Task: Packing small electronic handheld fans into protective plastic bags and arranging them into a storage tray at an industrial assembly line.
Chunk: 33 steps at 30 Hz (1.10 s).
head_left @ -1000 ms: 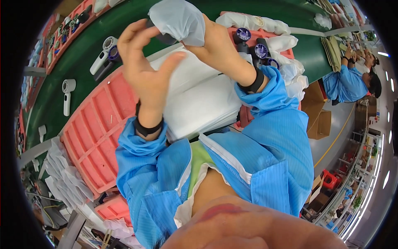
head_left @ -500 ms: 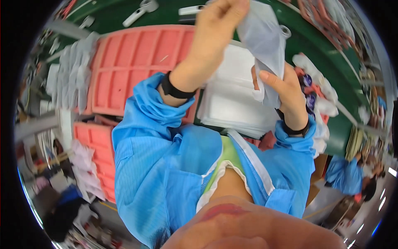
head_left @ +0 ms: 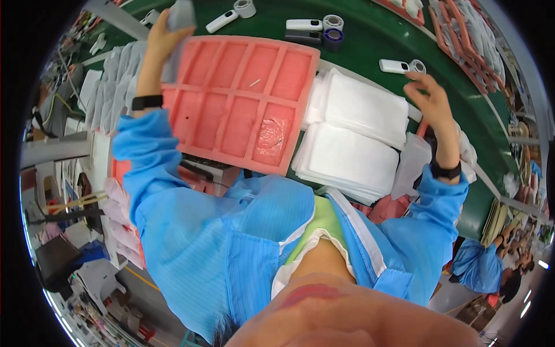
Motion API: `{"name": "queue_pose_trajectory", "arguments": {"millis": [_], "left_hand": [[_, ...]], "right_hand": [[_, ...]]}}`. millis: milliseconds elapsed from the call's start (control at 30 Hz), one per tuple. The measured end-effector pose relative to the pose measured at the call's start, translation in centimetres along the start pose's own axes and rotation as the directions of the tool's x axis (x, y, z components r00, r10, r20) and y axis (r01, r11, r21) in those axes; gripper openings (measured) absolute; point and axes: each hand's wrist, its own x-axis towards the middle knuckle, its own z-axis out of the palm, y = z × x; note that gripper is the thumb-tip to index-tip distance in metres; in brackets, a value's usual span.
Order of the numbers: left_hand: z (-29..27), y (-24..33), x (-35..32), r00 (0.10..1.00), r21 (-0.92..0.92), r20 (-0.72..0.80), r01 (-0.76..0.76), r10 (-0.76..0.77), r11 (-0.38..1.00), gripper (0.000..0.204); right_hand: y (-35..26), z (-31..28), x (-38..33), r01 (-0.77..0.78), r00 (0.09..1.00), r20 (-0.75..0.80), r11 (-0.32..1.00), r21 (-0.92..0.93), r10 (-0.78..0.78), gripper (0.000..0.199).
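My left hand (head_left: 163, 41) is closed around a greyish frosted bag (head_left: 180, 23) with something long inside, raised over the far left corner of the pink compartment tray (head_left: 238, 92). What the bag contains cannot be made out. At the right, my right hand (head_left: 430, 99) has its fingers apart and curved, holding nothing. Its fingertips are close to the round head of a white handheld fan (head_left: 398, 66) lying on the green table. Between my hands are two stacks of white bags or sheets (head_left: 347, 162), beside the tray.
More handheld fans (head_left: 304, 25) lie along the far side of the green table (head_left: 370, 40). Grey bagged items (head_left: 110, 87) stand in a row at the left. Pink racks (head_left: 462, 40) fill the far right corner. A person in blue (head_left: 478, 263) is at the right.
My left hand has moved left with the frosted bag, from the middle to above the tray. My right hand has let go of the bag and moved right, beside a fan.
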Motion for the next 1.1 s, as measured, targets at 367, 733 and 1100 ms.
{"name": "queue_pose_trajectory", "arguments": {"millis": [367,733,1100], "left_hand": [[7.7,-1.9,-0.5,0.981,0.549,0.010,-0.166,0.192,0.819,0.062],[24.9,34.8,-11.9,0.486,-0.514,0.493,-0.507,0.721,0.693,0.020],[28.3,32.4,-14.0,0.592,-0.368,0.580,-0.422,0.559,0.829,0.023]], "right_hand": [[16.3,-2.4,9.1,-0.221,0.961,-0.250,0.879,-0.422,0.121,0.052],[25.8,-5.1,8.9,-0.191,0.915,-0.371,0.980,-0.051,0.159,0.064],[-1.0,-6.0,0.5,-0.185,0.839,-0.482,0.965,0.183,0.253,0.053]]}}
